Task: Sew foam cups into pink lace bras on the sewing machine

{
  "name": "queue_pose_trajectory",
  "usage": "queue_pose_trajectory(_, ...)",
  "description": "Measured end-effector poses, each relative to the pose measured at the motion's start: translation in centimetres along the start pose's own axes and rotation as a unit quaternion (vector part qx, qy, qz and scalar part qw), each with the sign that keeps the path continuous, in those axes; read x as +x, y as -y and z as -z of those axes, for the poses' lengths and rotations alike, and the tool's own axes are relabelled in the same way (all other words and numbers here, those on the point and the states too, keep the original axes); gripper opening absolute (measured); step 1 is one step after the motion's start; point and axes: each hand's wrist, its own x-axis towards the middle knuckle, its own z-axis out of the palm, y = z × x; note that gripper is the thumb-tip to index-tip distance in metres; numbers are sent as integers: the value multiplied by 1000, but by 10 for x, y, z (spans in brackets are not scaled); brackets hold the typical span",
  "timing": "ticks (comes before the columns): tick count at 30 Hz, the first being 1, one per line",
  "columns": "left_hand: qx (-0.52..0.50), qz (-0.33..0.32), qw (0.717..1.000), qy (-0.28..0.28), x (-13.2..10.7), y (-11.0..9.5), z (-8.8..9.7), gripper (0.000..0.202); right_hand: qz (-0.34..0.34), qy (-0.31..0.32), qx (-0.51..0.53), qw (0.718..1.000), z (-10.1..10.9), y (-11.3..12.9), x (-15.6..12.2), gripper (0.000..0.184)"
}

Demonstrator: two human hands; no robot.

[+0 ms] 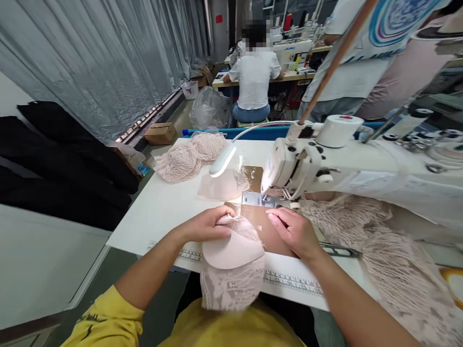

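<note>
My left hand (211, 223) is closed on the top edge of a pale pink lace bra cup (233, 250), pinched between thumb and fingers. The cup's smooth side faces up, and its lace part hangs over the table's front edge above my lap. My right hand (292, 230) rests on the brown plate before the sewing machine (278, 178), thumb and forefinger pressed together. What they pinch, if anything, is too small to make out. Another pale cup piece (222, 185) lies left of the needle area, under the lamp (223, 160).
Stacked lace cups (181, 161) lie at the table's far left. Gathered lace fabric (394, 246) covers the right side, near dark scissors or a similar tool (340, 250). A ruler strip (289, 282) runs along the front edge. A person (253, 77) sits at another machine ahead; others stand right.
</note>
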Motion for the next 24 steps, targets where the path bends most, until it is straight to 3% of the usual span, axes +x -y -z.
queue_pose_trajectory(4,150,-51,987,-34,64,4,-20,40,61,61,30,996,6,5,-1,28)
queue_pose_trajectory(8,218,-80,967,-104,94,12,-23,28,75,134,-44,987,4,8,-1,26)
queue_pose_trajectory(12,251,-74,956,-135,102,14,-19,21,52,128,-78,987,1,8,0,28)
queue_pose_trajectory(16,287,-70,947,-127,109,13,-20,19,20,105,-110,988,-1,7,1,18)
queue_pose_trajectory(19,318,-55,938,-124,113,11,-20,14,-5,118,-144,983,-1,5,3,21)
queue_pose_trajectory(24,383,-48,909,-160,104,-3,-17,18,-14,126,-174,977,-3,4,4,24)
